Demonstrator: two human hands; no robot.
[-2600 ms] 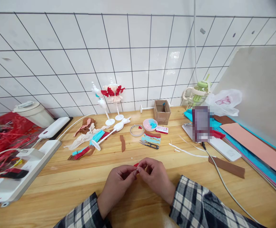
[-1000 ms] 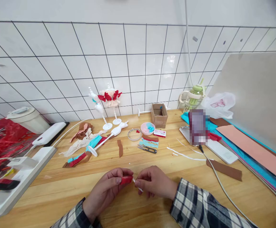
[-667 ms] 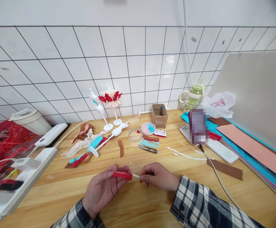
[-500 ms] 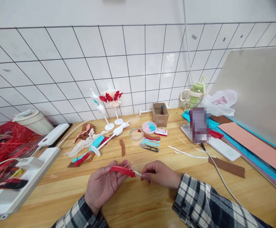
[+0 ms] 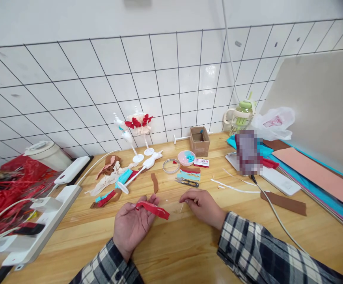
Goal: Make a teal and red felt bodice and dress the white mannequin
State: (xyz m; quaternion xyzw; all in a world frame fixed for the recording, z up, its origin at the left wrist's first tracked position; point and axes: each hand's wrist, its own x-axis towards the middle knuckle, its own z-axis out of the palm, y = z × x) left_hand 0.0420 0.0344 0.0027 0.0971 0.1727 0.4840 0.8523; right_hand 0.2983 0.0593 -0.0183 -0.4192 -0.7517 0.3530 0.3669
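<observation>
My left hand (image 5: 133, 228) is palm up in front of me, its thumb pinching one end of a red crepe paper strip (image 5: 156, 210) that lies across the fingers. A pale line runs along part of the strip. To its right, apart from the strip, my right hand (image 5: 202, 207) pinches a thin whitish sliver (image 5: 181, 207) that hangs from the fingertips. Thread snips (image 5: 187, 182) lie beyond the hands, beside torn red and blue paper pieces (image 5: 190, 176). A small brown strip (image 5: 154, 183) rests on the table beyond my left hand.
Two white mini mannequins (image 5: 128, 136) stand at the back, and another mannequin (image 5: 150, 161) lies on coloured paper. A tape ring (image 5: 170, 166), pink bowl (image 5: 182, 162) and cardboard box (image 5: 200, 145) are nearby. A power strip (image 5: 45, 225) is left; a phone-like pixelated object (image 5: 247, 152) and paper sheets (image 5: 316, 167) are right.
My right hand has moved away from the red strip, carrying the whitish sliver off its end. The left hand still holds the strip, and the view has shifted slightly.
</observation>
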